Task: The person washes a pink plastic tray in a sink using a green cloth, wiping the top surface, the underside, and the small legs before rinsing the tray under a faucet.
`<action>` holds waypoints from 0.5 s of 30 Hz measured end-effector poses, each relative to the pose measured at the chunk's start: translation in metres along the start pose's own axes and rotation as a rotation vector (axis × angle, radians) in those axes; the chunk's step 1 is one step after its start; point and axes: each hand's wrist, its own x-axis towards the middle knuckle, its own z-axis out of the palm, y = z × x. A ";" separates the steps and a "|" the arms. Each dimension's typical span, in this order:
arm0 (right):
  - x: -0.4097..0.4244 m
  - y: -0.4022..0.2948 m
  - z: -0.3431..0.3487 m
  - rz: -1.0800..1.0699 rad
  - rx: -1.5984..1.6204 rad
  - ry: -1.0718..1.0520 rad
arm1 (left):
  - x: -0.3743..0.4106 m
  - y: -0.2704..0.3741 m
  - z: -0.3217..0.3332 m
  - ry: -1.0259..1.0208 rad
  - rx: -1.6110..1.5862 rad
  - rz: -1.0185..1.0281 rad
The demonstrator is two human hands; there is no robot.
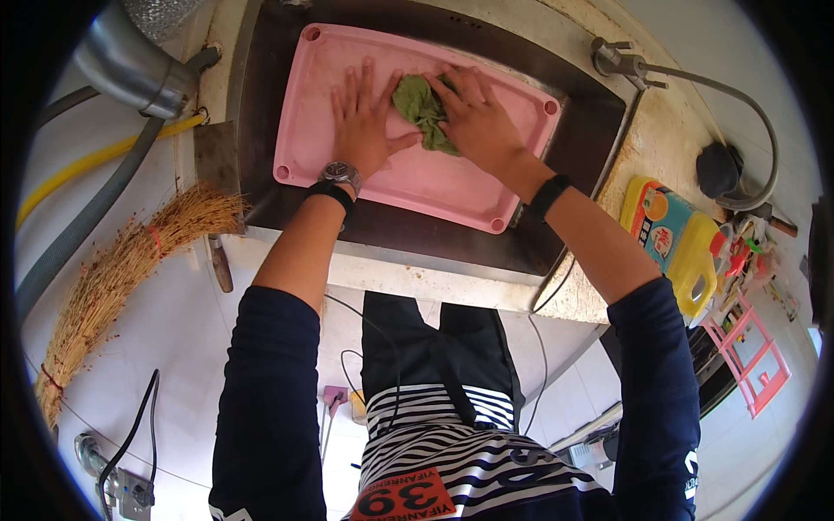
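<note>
A pink plastic shelf panel (306,124) with raised edges and round corner holes rests in a metal sink (589,127). My left hand (362,124) lies on its surface with the fingers spread and holds nothing. That wrist carries a watch and a black band. Just to the right, my right hand (479,114) presses a crumpled green cloth (419,107) onto the panel, its fingers over the cloth's right part. The part of the cloth under those fingers is hidden.
Right of the sink stand a tap (619,62) with a hose and a yellow detergent jug (671,241). A straw broom (124,286), a cleaver-like blade (220,176), grey and yellow hoses (98,166) are at the left. A pink rack (749,355) stands far right.
</note>
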 end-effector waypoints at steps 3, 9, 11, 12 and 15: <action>-0.035 0.017 -0.010 -0.082 -0.046 -0.021 | -0.002 0.000 -0.003 -0.004 0.002 0.001; 0.010 -0.010 -0.006 0.025 0.021 -0.022 | 0.002 0.001 0.000 -0.019 0.000 0.000; 0.012 -0.016 -0.018 0.041 -0.034 -0.056 | 0.001 -0.002 -0.001 -0.024 0.003 0.013; -0.005 -0.013 -0.017 0.043 0.064 -0.078 | 0.001 -0.001 0.000 -0.021 0.002 0.008; -0.067 -0.020 -0.016 0.075 0.110 -0.134 | -0.001 0.002 -0.005 -0.012 -0.011 0.002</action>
